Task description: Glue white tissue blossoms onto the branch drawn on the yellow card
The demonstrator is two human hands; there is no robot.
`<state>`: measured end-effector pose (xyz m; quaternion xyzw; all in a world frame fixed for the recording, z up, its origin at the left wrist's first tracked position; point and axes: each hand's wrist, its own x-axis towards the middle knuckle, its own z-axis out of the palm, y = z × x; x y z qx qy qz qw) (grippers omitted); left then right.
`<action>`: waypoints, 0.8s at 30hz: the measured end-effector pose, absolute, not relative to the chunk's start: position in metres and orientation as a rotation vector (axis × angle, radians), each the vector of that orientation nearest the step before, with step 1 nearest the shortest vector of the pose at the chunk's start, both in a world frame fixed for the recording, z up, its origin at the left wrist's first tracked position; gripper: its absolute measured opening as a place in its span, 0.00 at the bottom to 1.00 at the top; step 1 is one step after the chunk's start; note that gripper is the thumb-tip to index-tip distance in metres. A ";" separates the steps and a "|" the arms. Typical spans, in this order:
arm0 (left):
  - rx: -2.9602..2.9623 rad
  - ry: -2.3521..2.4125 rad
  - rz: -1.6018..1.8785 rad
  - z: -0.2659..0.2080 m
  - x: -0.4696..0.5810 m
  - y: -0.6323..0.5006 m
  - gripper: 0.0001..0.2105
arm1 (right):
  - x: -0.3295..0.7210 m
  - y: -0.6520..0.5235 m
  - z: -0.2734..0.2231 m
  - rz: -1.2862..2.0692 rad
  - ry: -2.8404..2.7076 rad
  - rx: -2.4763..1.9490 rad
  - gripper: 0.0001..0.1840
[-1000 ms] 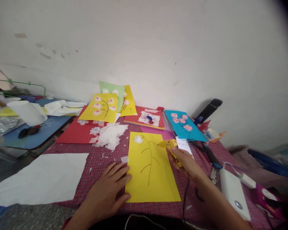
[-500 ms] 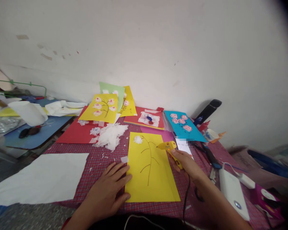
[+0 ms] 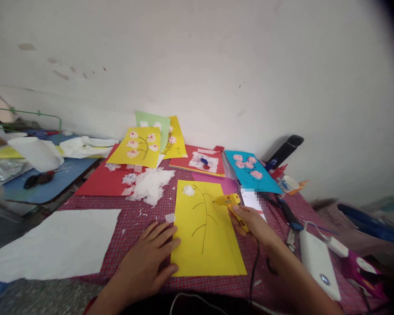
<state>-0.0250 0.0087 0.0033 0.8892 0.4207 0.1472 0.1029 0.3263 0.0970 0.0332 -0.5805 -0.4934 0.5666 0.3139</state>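
A yellow glue gun (image 3: pixel 231 203) is gripped in my right hand (image 3: pixel 249 224), its nozzle pointing left over the upper right part of a yellow sheet of paper (image 3: pixel 187 256). A brown branch with side twigs is drawn on the sheet. One white paper flower (image 3: pixel 188 190) sits at the branch's top left. My left hand (image 3: pixel 156 253) lies flat with fingers spread, its fingertips on the sheet's left edge. From the glue gun a dark cord hangs down towards me.
Torn white paper pieces (image 3: pixel 153 186) are heaped beyond the yellow sheet. Finished flower pictures, including a blue one (image 3: pixel 249 175), stand towards the wall. A large white sheet (image 3: pixel 65 240) lies at left. At right are a white power bank (image 3: pixel 318 262) and a paper cup (image 3: pixel 289 183).
The glue gun has shifted very slightly left, still over the yellow sheet. My left hand stays in place, and the view has tilted a little.
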 end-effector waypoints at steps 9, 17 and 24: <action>2.621 1.224 0.478 0.003 -0.026 0.008 0.24 | 0.323 0.096 0.037 1.497 -1.344 -1.499 0.25; 2.613 1.216 0.503 0.004 -0.026 0.008 0.24 | 0.321 0.096 0.038 1.479 -1.364 -1.478 0.25; 2.612 1.223 0.476 0.003 -0.025 0.008 0.24 | 0.319 0.098 0.039 1.465 -1.363 -1.468 0.25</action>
